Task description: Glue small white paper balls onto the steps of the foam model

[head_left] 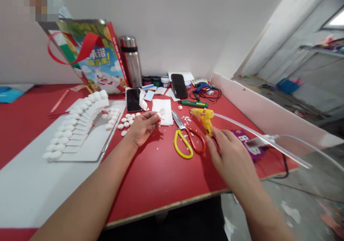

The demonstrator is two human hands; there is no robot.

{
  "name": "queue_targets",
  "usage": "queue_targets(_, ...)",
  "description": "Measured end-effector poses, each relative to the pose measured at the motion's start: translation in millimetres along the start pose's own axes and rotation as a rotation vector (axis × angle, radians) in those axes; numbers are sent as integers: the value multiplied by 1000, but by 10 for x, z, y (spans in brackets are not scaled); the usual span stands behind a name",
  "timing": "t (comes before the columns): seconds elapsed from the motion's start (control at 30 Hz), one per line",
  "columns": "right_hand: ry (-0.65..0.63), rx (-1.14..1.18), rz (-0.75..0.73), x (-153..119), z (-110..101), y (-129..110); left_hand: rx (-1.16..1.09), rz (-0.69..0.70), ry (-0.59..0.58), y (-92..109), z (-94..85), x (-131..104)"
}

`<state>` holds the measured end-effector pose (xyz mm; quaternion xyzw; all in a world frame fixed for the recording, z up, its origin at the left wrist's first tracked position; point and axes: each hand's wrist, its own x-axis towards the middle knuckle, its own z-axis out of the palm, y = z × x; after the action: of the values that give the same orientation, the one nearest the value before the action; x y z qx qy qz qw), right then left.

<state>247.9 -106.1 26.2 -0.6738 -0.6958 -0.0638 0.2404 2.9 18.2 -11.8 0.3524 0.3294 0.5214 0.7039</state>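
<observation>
My left hand (146,126) pinches a small white piece (160,115) between thumb and fingertips, above the red table. In my right hand (228,151) is a yellow hot glue gun (202,116), its nozzle pointing left and a long clear glue stick (242,125) trailing from its back. Between the hands lie scissors (185,135) with one yellow and one red handle, blades partly apart. Several white rounded discs (126,120) rest left of my left hand. Farther left, a curved white model (77,126) lined with such discs sits on a white board.
A stack of white paper (162,106), two dark phones (133,99) and a green-handled tool (194,104) lie behind the hands. A steel flask (131,62) and a printed gift bag (96,62) stand at the back. A power strip (258,142) is at right, beside a low white wall.
</observation>
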Motion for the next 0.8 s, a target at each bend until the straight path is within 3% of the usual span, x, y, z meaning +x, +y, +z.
queue_targets(0.03, 41, 110, -44, 6, -10, -123, -3, -3, -4, 5, 8, -7)
queue_targets(0.13, -20, 519, -103, 272, 125, -451, -5, -9, -8, 13, 25, -24)
queue_targets(0.23, -154, 1021, 123, 671, 435, -614, -7, -7, -3, 9, 30, -29)
queue_targets(0.27, -212, 1097, 132, 768, 541, -633, -8, -5, 0, 5, 30, -27)
queue_targets(0.43, -287, 1329, 185, 838, 836, -626, -2, -8, 7, -33, 25, -5)
queue_targets(0.8, -296, 1448, 229, 746, 913, -619, 18, 1, -1, -39, 16, -9)
